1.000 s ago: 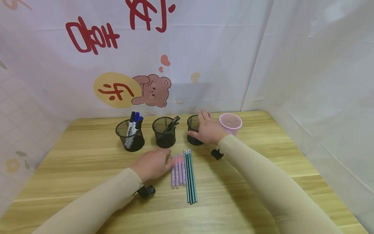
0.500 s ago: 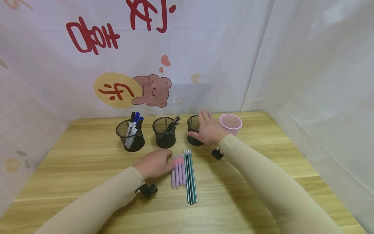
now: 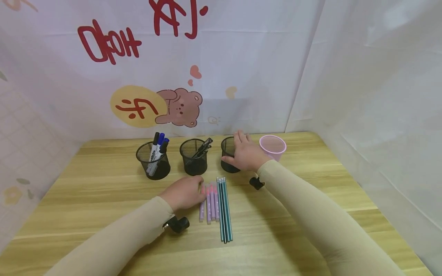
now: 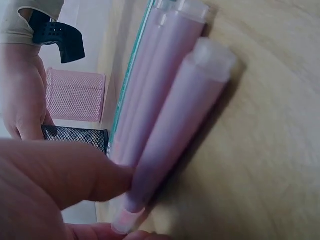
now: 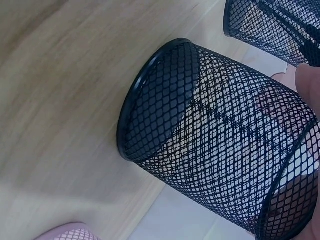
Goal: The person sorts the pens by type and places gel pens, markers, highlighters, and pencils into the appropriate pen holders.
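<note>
My left hand [image 3: 183,192] pinches the leftmost of several light-purple pens [image 3: 208,211] that have pinkish ends and clear tips. In the left wrist view, the thumb presses on this purple pen [image 4: 172,125] near its pink end, with fingertips at that end. It lies slightly apart from the other purple pens. My right hand [image 3: 248,154] holds a black mesh pen cup [image 5: 225,125] by its upper part, thumb on the left side and fingers over the far rim. The cup stands upright, and no pens show in it.
Several teal pencils [image 3: 224,211] lie right of the purple pens. Left of the held cup stand a black mesh cup with black pens [image 3: 195,166] and another with markers [image 3: 159,149]. A pink mesh cup [image 3: 272,143] stands right. A printed curtain [image 3: 241,76] backs the table.
My left hand has shifted slightly right and closed on the leftmost purple pen, whose lower end has moved slightly left from the others. The right hand stays on its cup.
</note>
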Action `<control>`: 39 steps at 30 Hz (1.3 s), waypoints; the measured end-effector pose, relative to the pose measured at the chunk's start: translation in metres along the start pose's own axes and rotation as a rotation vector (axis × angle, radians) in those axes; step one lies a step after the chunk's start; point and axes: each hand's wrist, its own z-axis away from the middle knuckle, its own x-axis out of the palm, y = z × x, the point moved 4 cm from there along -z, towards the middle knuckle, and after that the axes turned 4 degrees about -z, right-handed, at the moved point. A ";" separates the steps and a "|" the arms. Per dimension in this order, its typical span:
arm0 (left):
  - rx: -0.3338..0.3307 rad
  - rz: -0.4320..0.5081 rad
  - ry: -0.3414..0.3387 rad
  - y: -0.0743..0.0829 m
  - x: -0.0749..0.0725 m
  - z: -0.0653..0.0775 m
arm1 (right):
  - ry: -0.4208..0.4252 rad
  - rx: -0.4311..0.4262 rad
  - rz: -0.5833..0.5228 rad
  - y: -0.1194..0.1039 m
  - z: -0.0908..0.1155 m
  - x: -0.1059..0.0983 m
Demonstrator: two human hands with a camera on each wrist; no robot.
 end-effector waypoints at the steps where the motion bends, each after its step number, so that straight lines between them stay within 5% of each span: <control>1: -0.001 0.004 0.003 0.001 -0.001 0.000 | 0.001 0.000 -0.003 0.000 0.000 0.000; 14: -0.003 -0.040 0.016 0.005 -0.004 0.002 | -0.016 0.009 -0.010 -0.001 0.003 -0.001; 28: -0.081 0.118 0.114 0.002 -0.021 0.004 | -0.009 0.014 -0.010 -0.001 0.001 -0.001; 39: 0.044 0.277 0.271 0.008 -0.040 0.006 | -0.004 0.012 -0.015 0.002 -0.001 0.002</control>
